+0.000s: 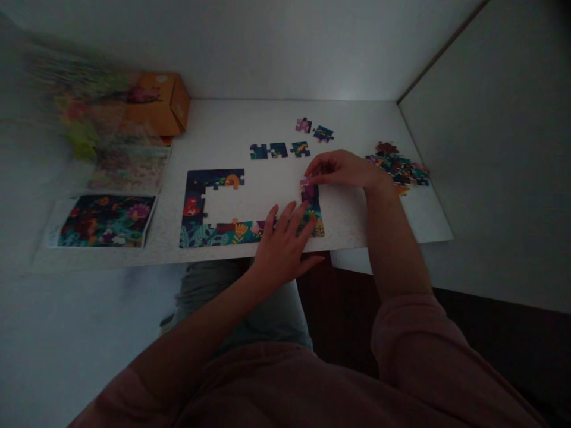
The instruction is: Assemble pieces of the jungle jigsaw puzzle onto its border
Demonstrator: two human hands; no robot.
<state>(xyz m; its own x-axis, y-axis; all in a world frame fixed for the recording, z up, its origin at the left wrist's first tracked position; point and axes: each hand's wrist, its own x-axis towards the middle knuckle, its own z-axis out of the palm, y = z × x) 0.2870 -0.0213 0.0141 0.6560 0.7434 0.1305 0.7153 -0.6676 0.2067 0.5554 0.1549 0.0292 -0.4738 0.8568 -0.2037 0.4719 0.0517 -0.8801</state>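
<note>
On the white table lies a partly joined jigsaw puzzle (214,235), its left side, bottom row and part of the right side linked. My left hand (285,241) rests with fingers spread over the bottom right of it. At the upper end of the right side, my right hand (341,169) pinches a purple puzzle piece (306,181) between thumb and fingers; it touches or nearly touches the piece below, I cannot tell which. Two joined pieces (268,151) and a single piece (300,149) lie above the gap. Farther back are a pink piece (304,125) and a blue one (323,134).
A heap of loose pieces (397,166) lies to the right, partly behind my right forearm. At the left stand an orange box (163,107) and a blurred plastic bag, with a printed picture (107,221) in front. Walls close off the back and right.
</note>
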